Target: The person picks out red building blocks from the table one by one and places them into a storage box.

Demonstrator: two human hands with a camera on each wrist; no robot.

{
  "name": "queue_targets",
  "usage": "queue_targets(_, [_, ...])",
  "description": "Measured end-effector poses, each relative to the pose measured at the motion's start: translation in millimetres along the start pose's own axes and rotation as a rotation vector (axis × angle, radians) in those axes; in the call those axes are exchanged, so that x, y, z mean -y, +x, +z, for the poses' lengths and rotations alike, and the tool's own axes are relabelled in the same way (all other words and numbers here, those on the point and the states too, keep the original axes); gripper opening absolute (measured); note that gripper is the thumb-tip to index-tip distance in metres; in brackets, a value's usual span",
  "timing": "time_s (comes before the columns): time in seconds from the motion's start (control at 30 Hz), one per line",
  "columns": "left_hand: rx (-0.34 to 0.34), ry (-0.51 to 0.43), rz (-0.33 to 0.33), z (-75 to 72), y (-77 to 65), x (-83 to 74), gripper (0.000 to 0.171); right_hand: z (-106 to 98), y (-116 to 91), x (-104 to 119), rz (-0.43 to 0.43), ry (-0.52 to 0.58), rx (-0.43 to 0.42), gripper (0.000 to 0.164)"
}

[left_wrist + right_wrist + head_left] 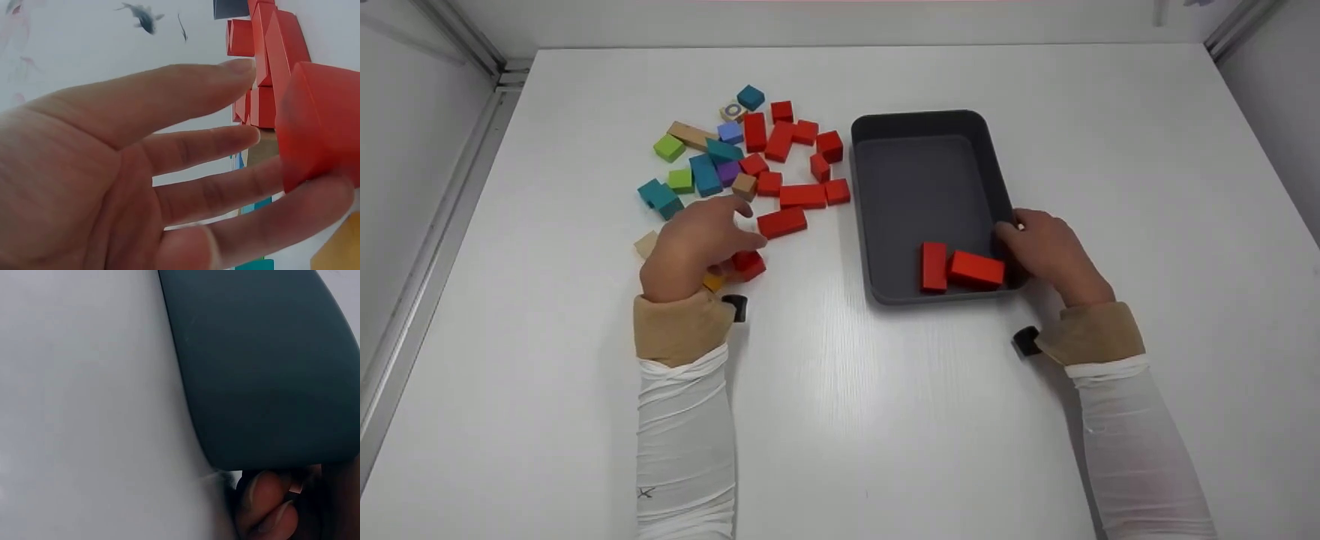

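Note:
My left hand [697, 244] reaches over the left side of the block pile, fingers and thumb apart. Between its fingertips and thumb in the head view lies the near end of a long red block [782, 223]. Another red block [748, 265] sits just below the thumb. In the left wrist view the palm shows bare, and a fingertip overlaps the edge of a large red block [323, 124]. My right hand [1046, 247] grips the right wall of a dark grey tray [930, 180], thumb over the rim. Two red blocks [934, 268] lie in the tray's near right part.
Several red blocks [802, 196] spread between the pile and the tray. Teal blocks [706, 175], green blocks [669, 148], a purple block [728, 172] and wooden ones [690, 136] lie farther left. The white table [825, 420] meets a wall at the back.

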State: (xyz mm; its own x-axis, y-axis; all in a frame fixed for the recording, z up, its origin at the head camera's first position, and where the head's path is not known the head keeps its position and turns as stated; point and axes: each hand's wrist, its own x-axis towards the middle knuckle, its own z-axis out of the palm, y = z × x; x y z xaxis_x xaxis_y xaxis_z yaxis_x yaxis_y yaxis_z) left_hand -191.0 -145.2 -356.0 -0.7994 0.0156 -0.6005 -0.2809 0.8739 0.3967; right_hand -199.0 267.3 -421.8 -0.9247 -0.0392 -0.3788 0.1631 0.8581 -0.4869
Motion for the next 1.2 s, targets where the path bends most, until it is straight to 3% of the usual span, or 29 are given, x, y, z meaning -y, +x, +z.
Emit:
queue_targets(0.4, [0.099,0.027,0.078,8.9,5.9,-13.3,0.051,-1,-1,1,-0.001,0.01,-0.002,0.056])
queue_targets(0.6, [0.135,0.078,0.173,18.1,10.1,-24.6,0.039,-2,-1,1,0.004,0.01,0.01,0.057])
queue_targets(0.87, [0.101,0.118,0.206,31.4,15.7,-39.7,0.041,-4,1,-1,0.009,0.002,0.029,0.061])
queue_targets(1.2, [0.03,0.191,0.27,41.2,19.8,-44.4,0.042,-3,2,-3,0.007,0.005,0.04,0.061])
